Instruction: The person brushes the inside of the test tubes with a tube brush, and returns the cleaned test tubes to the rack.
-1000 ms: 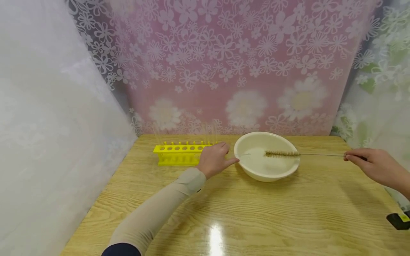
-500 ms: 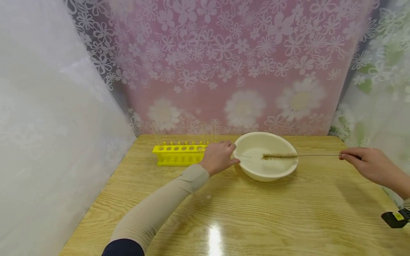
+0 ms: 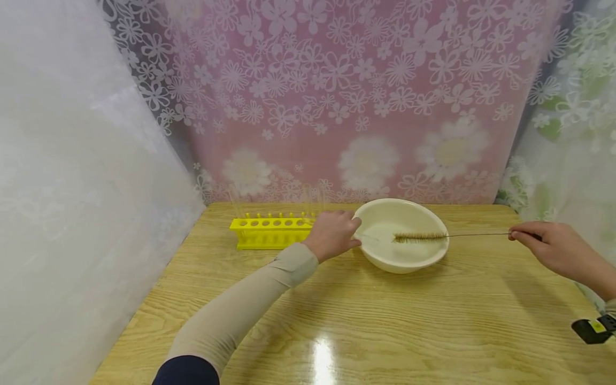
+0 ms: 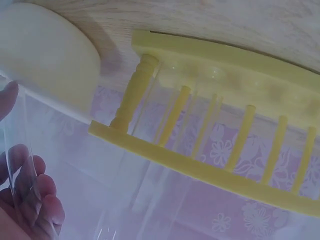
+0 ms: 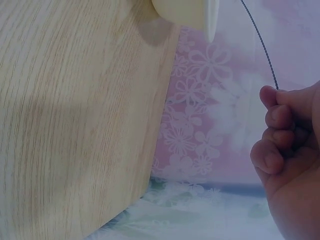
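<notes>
My left hand [image 3: 333,235] holds a clear glass test tube [image 4: 21,127] at the left rim of a cream basin [image 3: 399,262]. In the head view the tube's open end reaches over the basin and is faint. Thumb and fingers lie around the tube in the left wrist view. On the right, my right hand [image 3: 558,248] grips a test tube brush [image 3: 420,237] by the end of its twisted wire [image 5: 265,50]. Its tan bristles lie level over the basin, their tip pointing at the tube's mouth, a small gap apart.
A yellow test tube rack [image 3: 264,224] stands left of the basin, partly behind my left hand. Several clear tubes [image 4: 142,185] stand in it. All rests on a wood-grain table [image 3: 385,331], with flowered curtains [image 3: 366,80] behind and at the sides.
My left hand has shifted slightly right with the tube, its fingers closing in more. My right hand has moved a little left, bringing the brush tip nearer the tube.
</notes>
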`<move>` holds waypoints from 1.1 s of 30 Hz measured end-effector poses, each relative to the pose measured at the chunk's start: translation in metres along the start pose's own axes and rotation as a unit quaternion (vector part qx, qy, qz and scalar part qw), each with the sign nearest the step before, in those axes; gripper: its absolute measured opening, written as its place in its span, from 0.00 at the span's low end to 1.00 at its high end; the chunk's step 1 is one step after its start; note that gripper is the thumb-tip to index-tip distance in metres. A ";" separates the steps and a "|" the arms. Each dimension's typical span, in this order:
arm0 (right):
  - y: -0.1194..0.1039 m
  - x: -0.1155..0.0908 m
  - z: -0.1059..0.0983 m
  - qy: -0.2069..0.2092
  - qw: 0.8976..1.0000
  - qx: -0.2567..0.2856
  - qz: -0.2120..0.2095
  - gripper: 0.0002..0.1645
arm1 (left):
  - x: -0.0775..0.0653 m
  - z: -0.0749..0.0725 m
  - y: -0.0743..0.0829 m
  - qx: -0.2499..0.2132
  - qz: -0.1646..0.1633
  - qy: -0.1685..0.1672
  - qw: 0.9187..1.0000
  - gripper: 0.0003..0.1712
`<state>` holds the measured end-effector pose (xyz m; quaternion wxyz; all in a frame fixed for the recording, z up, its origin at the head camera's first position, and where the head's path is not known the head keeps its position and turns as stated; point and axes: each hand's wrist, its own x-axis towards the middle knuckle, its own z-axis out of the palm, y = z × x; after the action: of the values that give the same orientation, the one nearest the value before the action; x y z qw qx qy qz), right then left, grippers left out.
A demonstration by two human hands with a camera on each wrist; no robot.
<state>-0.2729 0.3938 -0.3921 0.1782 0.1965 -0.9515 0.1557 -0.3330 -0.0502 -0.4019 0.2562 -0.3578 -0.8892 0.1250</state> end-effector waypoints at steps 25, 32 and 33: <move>-0.002 0.001 0.006 -0.002 1.000 0.005 0.000 0.12 | -0.013 -0.001 0.003 -0.159 -0.126 -0.054 0.978 0.30; -0.003 0.002 0.008 0.002 1.000 0.006 -0.006 0.12 | -0.030 -0.011 -0.004 -0.441 -0.227 -0.018 0.868 0.16; -0.003 0.002 0.009 0.003 1.000 0.006 -0.006 0.12 | -0.032 -0.012 -0.006 -0.479 -0.234 -0.004 0.846 0.14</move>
<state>-0.2757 0.3868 -0.3981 0.1811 0.2029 -0.9487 0.1612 -0.3104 -0.0769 -0.4011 0.0715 -0.2168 -0.8971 -0.3784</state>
